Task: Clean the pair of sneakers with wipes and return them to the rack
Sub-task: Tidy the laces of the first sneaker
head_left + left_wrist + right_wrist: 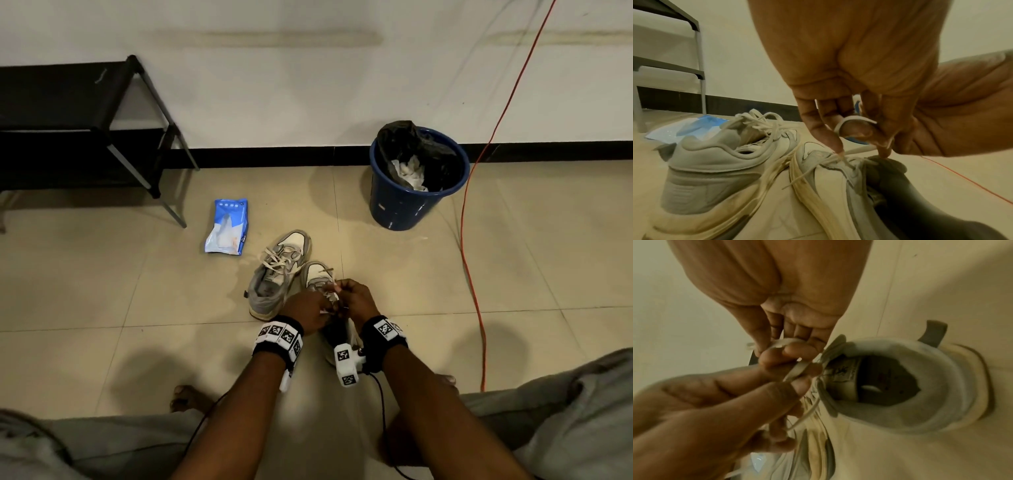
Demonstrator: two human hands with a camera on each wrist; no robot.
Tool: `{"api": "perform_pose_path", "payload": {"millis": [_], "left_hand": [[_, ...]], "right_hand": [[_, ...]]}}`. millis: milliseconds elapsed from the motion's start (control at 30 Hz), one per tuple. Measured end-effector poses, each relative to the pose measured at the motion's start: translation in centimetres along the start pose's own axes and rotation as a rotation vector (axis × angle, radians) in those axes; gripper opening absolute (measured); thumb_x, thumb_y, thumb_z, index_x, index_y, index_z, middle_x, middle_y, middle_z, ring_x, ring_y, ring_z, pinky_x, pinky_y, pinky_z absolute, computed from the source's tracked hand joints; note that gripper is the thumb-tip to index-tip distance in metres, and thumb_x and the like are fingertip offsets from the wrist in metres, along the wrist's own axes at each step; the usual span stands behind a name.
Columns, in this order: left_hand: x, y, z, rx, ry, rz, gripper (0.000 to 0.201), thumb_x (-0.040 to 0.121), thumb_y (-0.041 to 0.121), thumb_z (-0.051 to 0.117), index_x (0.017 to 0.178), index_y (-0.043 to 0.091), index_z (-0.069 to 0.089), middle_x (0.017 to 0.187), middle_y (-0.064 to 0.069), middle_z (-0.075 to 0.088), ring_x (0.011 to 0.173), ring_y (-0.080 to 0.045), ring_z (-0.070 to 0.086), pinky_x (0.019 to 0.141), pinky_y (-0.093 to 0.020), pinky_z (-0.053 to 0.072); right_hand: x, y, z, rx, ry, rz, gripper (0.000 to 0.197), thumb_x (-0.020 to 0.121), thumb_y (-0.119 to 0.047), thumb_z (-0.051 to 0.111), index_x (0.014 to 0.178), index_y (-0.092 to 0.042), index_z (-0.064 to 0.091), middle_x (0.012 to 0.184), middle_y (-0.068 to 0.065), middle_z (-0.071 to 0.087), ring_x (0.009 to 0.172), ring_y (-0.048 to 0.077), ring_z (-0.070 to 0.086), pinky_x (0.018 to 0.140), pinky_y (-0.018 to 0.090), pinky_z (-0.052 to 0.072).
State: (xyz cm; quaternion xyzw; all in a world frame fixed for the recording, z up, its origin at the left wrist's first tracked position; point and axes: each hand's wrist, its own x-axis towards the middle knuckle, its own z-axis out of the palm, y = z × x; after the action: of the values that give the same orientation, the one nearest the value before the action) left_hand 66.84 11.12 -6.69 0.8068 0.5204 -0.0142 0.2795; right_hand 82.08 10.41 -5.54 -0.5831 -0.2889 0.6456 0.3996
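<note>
Two worn grey-and-white sneakers stand side by side on the tiled floor. The left sneaker (279, 270) (715, 170) lies untouched, its laces loose. Both my hands work over the right sneaker (317, 274) (830, 175) (900, 369), whose heel opening shows in the right wrist view. My left hand (308, 310) (828, 133) (748, 386) and right hand (356, 298) (941, 123) (793, 337) meet above its tongue. Each pinches part of the white lace (334, 295) (855, 117) (797, 368), which loops round a fingertip. No wipe is visible in either hand.
A blue pack of wipes (227, 226) (694, 126) lies on the floor beyond the sneakers. A blue bin (416, 205) with a black liner and used wipes stands at the right by the wall. The black shoe rack (68, 120) is at the far left. An orange cable (469, 240) runs down the right.
</note>
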Motion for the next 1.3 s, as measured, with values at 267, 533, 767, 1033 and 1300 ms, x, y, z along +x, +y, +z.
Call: {"api": "perform_pose_path", "payload": {"millis": [267,533,767,1033,1300], "left_hand": [[-1.3,0.3,-0.2,-0.154,0.479,-0.356,0.015,0.085,0.031,0.067,0.092,0.019,0.076,0.095,-0.004,0.072,0.092,-0.025,0.066,0.074,-0.032,0.049],[-0.3,1.5,-0.3,-0.843,0.278,-0.647,0.057,0.076,0.066,0.063,0.072,0.009,0.070,0.069,-0.008,0.072,0.063,-0.027,0.070,0.059,-0.037,0.057],[-0.1,0.9,-1.0,-1.284,0.413,-0.672,0.011,0.083,0.017,0.075,0.077,0.007,0.072,0.080,-0.017,0.075,0.063,-0.023,0.069,0.052,-0.024,0.051],[-2.4,0.3,-1.0,-1.913,0.645,-0.533,0.011,0.098,0.012,0.055,0.104,0.014,0.064,0.095,-0.006,0.074,0.083,-0.021,0.073,0.077,-0.037,0.057],[-2.3,-0.2,-1.1,-1.836,0.757,-0.422,0.023,0.099,0.014,0.056,0.121,0.011,0.061,0.103,-0.009,0.073,0.088,-0.024,0.074,0.081,-0.039,0.058]], "right_hand": [[-0.5,-0.5,-0.2,-0.230,-0.193,0.155,0.013,0.091,0.003,0.048,0.085,-0.007,0.054,0.072,0.018,0.066,0.057,0.030,0.068,0.046,0.028,0.052],[0.3,-2.2,-0.1,-0.259,-0.257,0.132,0.014,0.080,0.014,0.052,0.089,0.010,0.063,0.076,0.027,0.062,0.059,0.034,0.065,0.058,0.041,0.059],[1.6,-3.4,-1.3,-0.642,-0.134,-0.194,0.011,0.075,0.001,0.073,0.085,-0.004,0.076,0.071,0.014,0.071,0.061,0.018,0.067,0.067,0.031,0.058],[2.0,-2.6,-3.0,-0.867,0.081,-0.397,0.012,0.072,-0.019,0.082,0.083,-0.015,0.079,0.072,0.001,0.071,0.066,0.010,0.061,0.066,0.025,0.050],[1.2,-3.4,-4.6,-0.694,-0.007,-0.261,0.009,0.078,0.001,0.073,0.079,-0.008,0.075,0.065,0.012,0.070,0.055,0.026,0.069,0.054,0.036,0.059]]}}
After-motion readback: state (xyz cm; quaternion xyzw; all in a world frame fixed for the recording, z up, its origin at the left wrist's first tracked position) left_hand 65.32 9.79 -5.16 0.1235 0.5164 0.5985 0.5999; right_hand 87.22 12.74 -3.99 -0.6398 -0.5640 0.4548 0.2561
